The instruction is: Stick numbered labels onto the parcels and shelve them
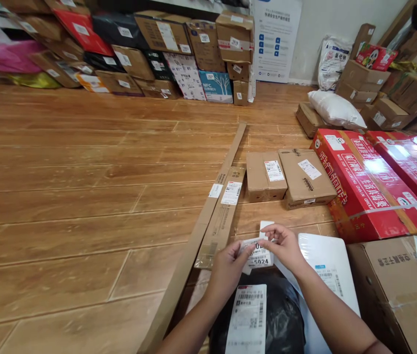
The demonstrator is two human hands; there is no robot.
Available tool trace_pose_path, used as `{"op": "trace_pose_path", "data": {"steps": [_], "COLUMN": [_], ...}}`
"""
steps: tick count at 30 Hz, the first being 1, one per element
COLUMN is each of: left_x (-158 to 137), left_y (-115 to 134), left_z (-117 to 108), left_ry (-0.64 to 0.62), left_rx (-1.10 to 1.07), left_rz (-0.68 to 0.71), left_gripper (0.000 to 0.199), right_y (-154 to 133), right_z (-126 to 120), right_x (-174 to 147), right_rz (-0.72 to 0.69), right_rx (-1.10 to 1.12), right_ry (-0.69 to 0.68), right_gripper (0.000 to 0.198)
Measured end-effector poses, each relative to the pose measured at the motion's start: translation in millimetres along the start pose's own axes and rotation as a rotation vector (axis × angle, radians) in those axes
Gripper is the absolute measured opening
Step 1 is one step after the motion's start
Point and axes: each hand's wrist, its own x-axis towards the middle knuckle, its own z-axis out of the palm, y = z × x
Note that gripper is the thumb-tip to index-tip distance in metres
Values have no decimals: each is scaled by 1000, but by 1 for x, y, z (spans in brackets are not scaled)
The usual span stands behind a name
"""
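Between my hands is a small strip of white printed labels [260, 259], one of them reading 5024. My left hand [228, 268] pinches its left side between thumb and finger. At the strip's upper right, my right hand [284, 246] has its fingertips closed on the labels. Just below lies a black plastic parcel [285, 309] with a white shipping label [247, 319] on top. A white parcel [322, 246] sits beside it, partly behind my right forearm.
Long narrow cartons [218, 221] lie on the wooden floor [83, 196] to the left. Ahead are two small brown boxes [263, 189]. Large red cartons [371, 187] and a brown box [385, 280] stand at right. Stacked parcels [167, 34] line the back wall.
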Motion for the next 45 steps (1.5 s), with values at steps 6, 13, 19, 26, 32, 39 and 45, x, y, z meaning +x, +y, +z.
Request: {"op": "trace_pose_path", "data": {"steps": [6, 13, 19, 26, 32, 39, 45], "left_x": [12, 35, 23, 6, 0, -2, 5], "left_y": [-13, -37, -60, -65, -63, -63, -62], "left_z": [-12, -27, -39, -62, -93, -85, -53], "left_ry": [89, 93, -59, 13, 7, 205, 141], "left_rx": [265, 5, 153, 438, 512, -79, -349], "left_rz": [153, -115, -36, 398, 795, 142, -108], "left_gripper": [35, 41, 32, 34, 19, 28, 56], "right_y": [23, 44, 50, 78, 67, 51, 49], "right_z": [8, 21, -14, -17, 6, 58, 58], "right_x": [16, 66, 158, 179, 159, 49, 20], "right_rz": [22, -57, 9, 92, 41, 47, 164], "right_rx": [-68, -253, -461, -498, -402, -2, -39], "right_ry": [-65, -3, 485, 718, 630, -554, -369], "right_gripper": [37, 25, 9, 15, 31, 61, 47]}}
